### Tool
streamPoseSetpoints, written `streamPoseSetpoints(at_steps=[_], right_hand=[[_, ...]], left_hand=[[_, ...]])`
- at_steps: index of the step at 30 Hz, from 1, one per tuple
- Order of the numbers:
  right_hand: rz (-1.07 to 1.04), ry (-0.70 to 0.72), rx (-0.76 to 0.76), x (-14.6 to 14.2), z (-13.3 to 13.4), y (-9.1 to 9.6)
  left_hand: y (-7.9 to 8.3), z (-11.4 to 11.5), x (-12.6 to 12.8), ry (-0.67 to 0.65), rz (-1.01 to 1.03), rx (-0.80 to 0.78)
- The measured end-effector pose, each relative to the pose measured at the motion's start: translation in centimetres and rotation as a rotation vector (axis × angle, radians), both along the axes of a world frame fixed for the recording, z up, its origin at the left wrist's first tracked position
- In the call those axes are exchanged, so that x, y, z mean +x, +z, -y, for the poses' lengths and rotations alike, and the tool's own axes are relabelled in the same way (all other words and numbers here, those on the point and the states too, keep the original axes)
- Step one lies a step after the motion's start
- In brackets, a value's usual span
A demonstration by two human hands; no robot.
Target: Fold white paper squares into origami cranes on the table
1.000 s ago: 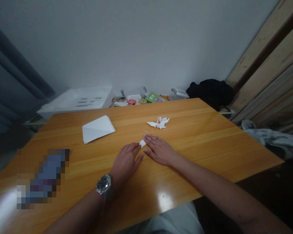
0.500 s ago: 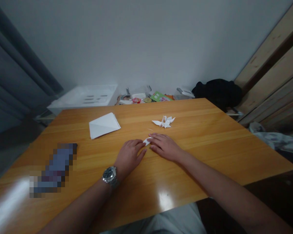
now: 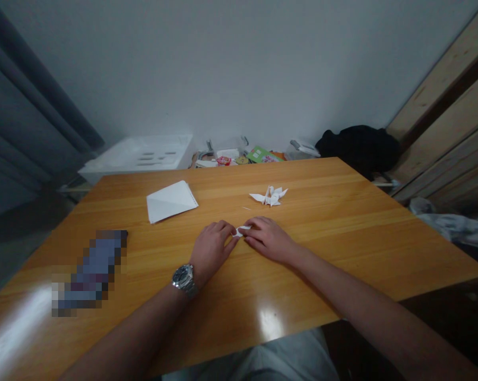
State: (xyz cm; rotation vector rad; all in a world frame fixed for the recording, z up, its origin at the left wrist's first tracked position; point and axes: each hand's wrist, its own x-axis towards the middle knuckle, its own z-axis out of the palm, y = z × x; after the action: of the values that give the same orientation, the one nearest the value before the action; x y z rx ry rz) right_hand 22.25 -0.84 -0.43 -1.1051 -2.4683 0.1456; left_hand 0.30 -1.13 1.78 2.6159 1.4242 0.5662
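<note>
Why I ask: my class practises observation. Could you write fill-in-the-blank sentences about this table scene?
The left hand and right hand both touch a small folded piece of white ____.
The wristwatch sits on the ____ arm.
The origami figure lies on the ____ table, beyond the hands.
Missing words: paper; left; wooden.

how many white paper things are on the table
3: a folded sheet far left, an origami figure farther back, a small piece between the left hand and right hand, partly hidden.
</note>
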Motion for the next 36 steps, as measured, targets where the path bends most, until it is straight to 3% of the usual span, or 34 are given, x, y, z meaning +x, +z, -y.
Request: streamPoseSetpoints(at_steps=[13, 24, 32, 36], right_hand=[[-0.236, -0.037, -0.13, 0.1, -0.3, -0.1], [-0.347, -0.122, -0.082, -0.5, -0.4, -1.3], [-0.384, -0.213, -0.117, -0.6, -0.5, -1.0], [-0.41, -0.191, -0.112, -0.6, -0.6, -1.1]], left_hand=[[-0.7, -0.2, -0.3, 0.004, 0.049, -0.008], [-0.5, 0.0, 0.5, -0.052, 0.051, -0.01], [-1.6, -0.4, 0.4, -0.033, 0.133, -0.006], [-1.9, -0.6, 0.5, -0.051, 0.125, -0.005]])
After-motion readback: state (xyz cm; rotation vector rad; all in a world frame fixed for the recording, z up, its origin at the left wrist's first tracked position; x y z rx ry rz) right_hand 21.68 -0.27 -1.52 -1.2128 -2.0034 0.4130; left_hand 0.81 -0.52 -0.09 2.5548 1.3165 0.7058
